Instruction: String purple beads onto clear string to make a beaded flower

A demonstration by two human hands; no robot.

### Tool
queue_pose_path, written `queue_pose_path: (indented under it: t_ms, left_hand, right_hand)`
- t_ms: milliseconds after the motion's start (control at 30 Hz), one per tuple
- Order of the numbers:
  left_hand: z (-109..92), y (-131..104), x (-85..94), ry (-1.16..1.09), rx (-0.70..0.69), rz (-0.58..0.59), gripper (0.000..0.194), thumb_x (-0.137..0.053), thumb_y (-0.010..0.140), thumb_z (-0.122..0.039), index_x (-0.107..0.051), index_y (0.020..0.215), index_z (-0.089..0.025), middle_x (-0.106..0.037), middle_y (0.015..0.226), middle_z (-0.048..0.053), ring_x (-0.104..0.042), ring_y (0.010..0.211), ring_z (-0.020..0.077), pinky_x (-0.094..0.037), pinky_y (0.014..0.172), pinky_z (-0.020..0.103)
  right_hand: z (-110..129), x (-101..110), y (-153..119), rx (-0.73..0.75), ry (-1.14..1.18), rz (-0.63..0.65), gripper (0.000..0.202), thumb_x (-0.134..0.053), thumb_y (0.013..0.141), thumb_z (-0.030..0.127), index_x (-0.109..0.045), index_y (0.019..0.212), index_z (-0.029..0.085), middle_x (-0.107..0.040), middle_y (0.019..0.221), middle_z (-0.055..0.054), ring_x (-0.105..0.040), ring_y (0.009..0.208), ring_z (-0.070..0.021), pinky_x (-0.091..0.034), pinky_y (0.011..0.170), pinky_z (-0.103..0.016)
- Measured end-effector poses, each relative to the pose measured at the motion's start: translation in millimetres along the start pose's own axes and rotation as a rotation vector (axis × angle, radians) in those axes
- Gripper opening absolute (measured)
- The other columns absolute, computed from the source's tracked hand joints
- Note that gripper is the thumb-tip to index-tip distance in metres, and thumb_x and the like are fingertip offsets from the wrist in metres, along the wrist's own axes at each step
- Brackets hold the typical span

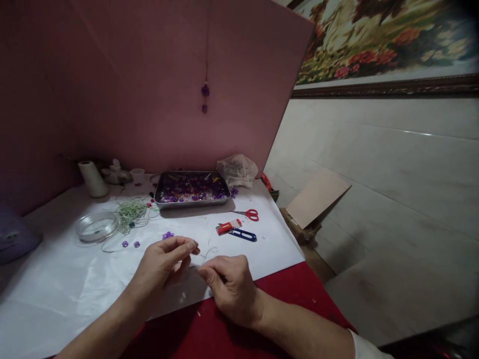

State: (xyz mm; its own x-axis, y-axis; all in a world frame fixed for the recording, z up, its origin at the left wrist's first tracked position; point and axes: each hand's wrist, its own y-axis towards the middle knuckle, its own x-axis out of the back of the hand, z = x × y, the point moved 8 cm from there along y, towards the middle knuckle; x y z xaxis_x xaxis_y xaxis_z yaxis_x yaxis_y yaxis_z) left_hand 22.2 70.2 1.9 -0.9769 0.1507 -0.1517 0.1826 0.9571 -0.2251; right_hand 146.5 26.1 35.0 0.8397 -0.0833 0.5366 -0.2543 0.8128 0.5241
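My left hand (170, 259) is closed in a pinch, thumb against fingertips, on one part of a thin, pale cord (204, 256). Beside it my right hand (234, 289) is curled, with its thumb and index finger pressed together on the same cord. A small loop of the cord stands up in the gap between the hands. Just behind my left hand lies a purple bead flower (168, 235), partly hidden by it. Two purple beads (130, 244) rest on the white sheet to the left. Both hands are above the front edge of that sheet.
A metal tray (192, 203) of purple beads stands at the back. Red-handled scissors (251, 215), a red lighter (226, 227) and a blue cutter (245, 234) lie to the right. A clear round dish (97, 227), green cord (131, 214) and thread spool (93, 179) sit left.
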Motion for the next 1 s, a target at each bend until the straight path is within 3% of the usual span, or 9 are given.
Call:
queue_pose_path:
  t_ms: [133, 233, 333, 467, 567, 700, 833, 1000]
  left_hand:
    - [1, 1, -0.5, -0.086, 0.003, 0.037, 0.021, -0.069, 0.068, -0.033, -0.066, 0.07, -0.013, -0.059, 0.063, 0.001, -0.034, 0.04, 0.0031, -0.015, 0.035, 0.017]
    - [3, 3, -4.1, -0.105, 0.003, 0.098, 0.02, -0.068, 0.07, -0.032, -0.066, 0.07, -0.012, -0.051, 0.047, -0.003, -0.035, 0.039, 0.0039, -0.02, 0.036, 0.017]
    - [3, 5, -1.4, -0.062, -0.003, 0.067, 0.022, -0.066, 0.071, -0.035, -0.065, 0.068, -0.013, -0.042, 0.037, -0.007, -0.027, 0.033, 0.0031, -0.015, 0.034, 0.017]
    - [2, 6, 3.8, 0.019, -0.023, 0.001, 0.025, -0.064, 0.071, -0.038, -0.063, 0.066, -0.014, -0.039, 0.034, -0.008, -0.02, 0.03, 0.0025, -0.009, 0.033, 0.018]
    - [5, 6, 4.5, 0.049, -0.029, -0.016, 0.024, -0.066, 0.069, -0.038, -0.063, 0.064, -0.014, -0.043, 0.036, -0.007, -0.026, 0.032, 0.0036, -0.014, 0.034, 0.017]
    - [7, 6, 4.1, 0.053, -0.035, -0.049, 0.022, -0.068, 0.066, -0.035, -0.059, 0.061, -0.015, -0.045, 0.038, -0.007, -0.031, 0.033, 0.0047, -0.019, 0.035, 0.017]
    - [8, 7, 2.6, 0.059, -0.021, -0.06, 0.022, -0.067, 0.066, -0.035, -0.057, 0.061, -0.016, -0.043, 0.036, -0.008, -0.03, 0.032, 0.0048, -0.018, 0.034, 0.017]
    - [8, 7, 1.2, 0.083, -0.042, -0.03, 0.024, -0.066, 0.068, -0.034, -0.055, 0.057, -0.016, -0.043, 0.036, -0.008, -0.03, 0.032, 0.0046, -0.017, 0.034, 0.017]
  right_hand:
    - [-9, -14, 1, -0.099, -0.076, 0.054, 0.031, -0.056, 0.081, 0.024, -0.06, 0.111, 0.018, -0.065, 0.077, -0.006, -0.057, 0.069, -0.0188, -0.043, 0.066, -0.029]
    - [-14, -25, 5, -0.15, 0.042, 0.147, 0.018, -0.057, 0.077, 0.013, -0.065, 0.091, 0.019, -0.06, 0.068, -0.001, -0.054, 0.062, -0.0144, -0.042, 0.061, -0.025]
    - [-7, -21, 6, -0.107, 0.136, 0.137, 0.012, -0.057, 0.079, 0.017, -0.062, 0.067, 0.018, -0.056, 0.063, 0.0, -0.052, 0.061, -0.0129, -0.041, 0.061, -0.025]
    - [9, 3, 4, -0.023, 0.212, -0.012, 0.013, -0.058, 0.08, 0.026, -0.061, 0.069, 0.019, -0.055, 0.077, -0.004, -0.047, 0.061, -0.0131, -0.04, 0.059, -0.028]
    - [15, 7, 3, -0.038, 0.38, 0.038, 0.017, -0.056, 0.08, 0.027, -0.057, 0.064, 0.019, -0.059, 0.093, -0.006, -0.049, 0.06, -0.0127, -0.041, 0.058, -0.029]
    - [23, 12, 1, -0.021, 0.47, 0.071, 0.021, -0.051, 0.085, 0.027, -0.058, 0.066, 0.021, -0.064, 0.072, -0.004, -0.055, 0.068, -0.0173, -0.043, 0.065, -0.032]
    - [26, 20, -1, 0.03, 0.456, -0.017, 0.025, -0.044, 0.089, 0.031, -0.065, 0.083, 0.02, -0.063, 0.077, -0.006, -0.056, 0.071, -0.0182, -0.044, 0.067, -0.034]
    - [8, 24, 4, -0.086, 0.336, -0.124, 0.015, -0.053, 0.086, 0.025, -0.064, 0.079, 0.019, -0.061, 0.075, -0.005, -0.054, 0.069, -0.0162, -0.043, 0.062, -0.03]
